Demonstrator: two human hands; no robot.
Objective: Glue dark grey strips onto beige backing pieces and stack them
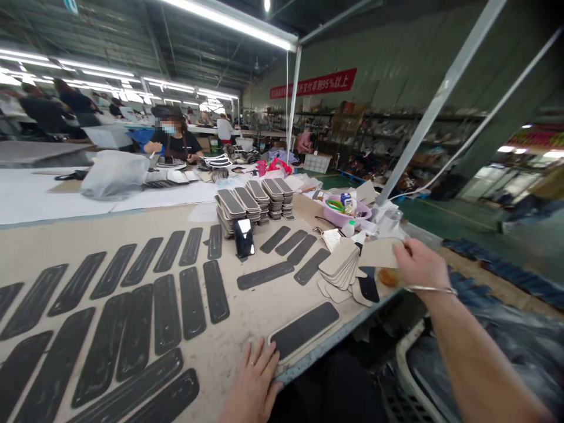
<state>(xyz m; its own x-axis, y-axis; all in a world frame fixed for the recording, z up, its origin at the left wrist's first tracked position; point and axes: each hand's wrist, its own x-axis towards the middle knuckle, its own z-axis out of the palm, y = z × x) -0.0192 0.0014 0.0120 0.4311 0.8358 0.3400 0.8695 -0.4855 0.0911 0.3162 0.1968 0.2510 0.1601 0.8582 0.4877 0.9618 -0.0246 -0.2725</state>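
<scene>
My left hand lies flat on the table near its front edge, fingertips touching the end of a black strip backed by a beige board. My right hand, with a bangle on the wrist, holds a beige card piece by its edge, next to a fanned stack of beige pieces. Several black elongated strips lie in rows across the beige table top.
Stacks of finished black-on-beige pieces stand mid-table beside a black phone. A pink basin with small items sits at the right. A masked person works at the far table. A dark crate is below right.
</scene>
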